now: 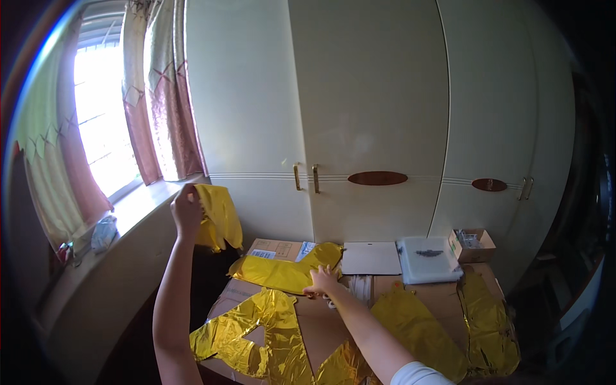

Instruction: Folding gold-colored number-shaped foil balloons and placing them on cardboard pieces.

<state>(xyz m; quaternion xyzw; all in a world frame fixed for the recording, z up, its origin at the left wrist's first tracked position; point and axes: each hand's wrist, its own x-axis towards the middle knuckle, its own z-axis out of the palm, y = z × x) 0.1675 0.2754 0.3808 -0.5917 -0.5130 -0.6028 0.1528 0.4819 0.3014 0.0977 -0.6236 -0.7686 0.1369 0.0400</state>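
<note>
My left hand [187,206] is raised at the left, closed round the top of a folded gold foil balloon [221,215] that hangs beside the wardrobe. My right hand [323,280] reaches over the table, its fingers spread at the edge of a bent gold foil balloon [273,272] lying flat. Nearer to me is an A-shaped foil balloon [280,327] with a triangular hole. Another gold foil piece [343,366] lies partly under my right forearm. Two more flat foil balloons, one broad [414,327] and one long [489,321], lie on the right.
Brown cardboard [314,330] covers the table. Along its back are a white flat sheet [370,258], a clear plastic bag [428,263] and a small open box [473,245] with clear packets. A pale wardrobe [372,115] stands behind; a windowsill [138,208] runs along the left.
</note>
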